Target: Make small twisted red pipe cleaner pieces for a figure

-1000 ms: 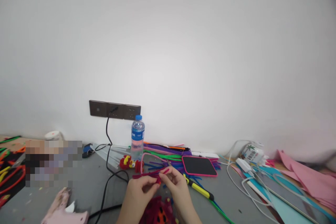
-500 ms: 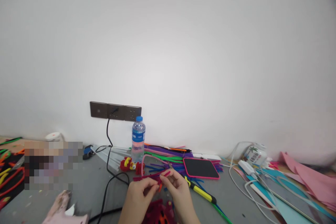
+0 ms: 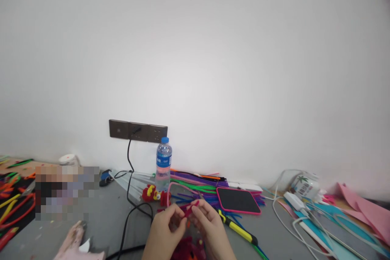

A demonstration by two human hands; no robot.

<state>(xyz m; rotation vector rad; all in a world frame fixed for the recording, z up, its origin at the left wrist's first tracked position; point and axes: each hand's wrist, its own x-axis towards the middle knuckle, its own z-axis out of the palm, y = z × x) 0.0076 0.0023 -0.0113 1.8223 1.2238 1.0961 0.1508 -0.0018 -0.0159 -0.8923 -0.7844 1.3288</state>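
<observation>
My left hand and my right hand meet low in the middle, both pinching a dark red pipe cleaner between fingertips. Under my wrists lies a red fuzzy pipe-cleaner piece with orange spots. Just beyond my hands a small red and yellow pipe-cleaner figure sits on the grey table, beside a looped pink pipe cleaner.
A water bottle stands by the wall under a dark socket strip with a black cable. A pile of coloured pipe cleaners, a pink-edged phone, a yellow knife, white chargers and pink sheets lie right. A pink glue gun lies left.
The view has shifted slightly, so everything sits a little right and lower. My fingers have worked the red pipe cleaner closer together; the long end at left has shortened.
</observation>
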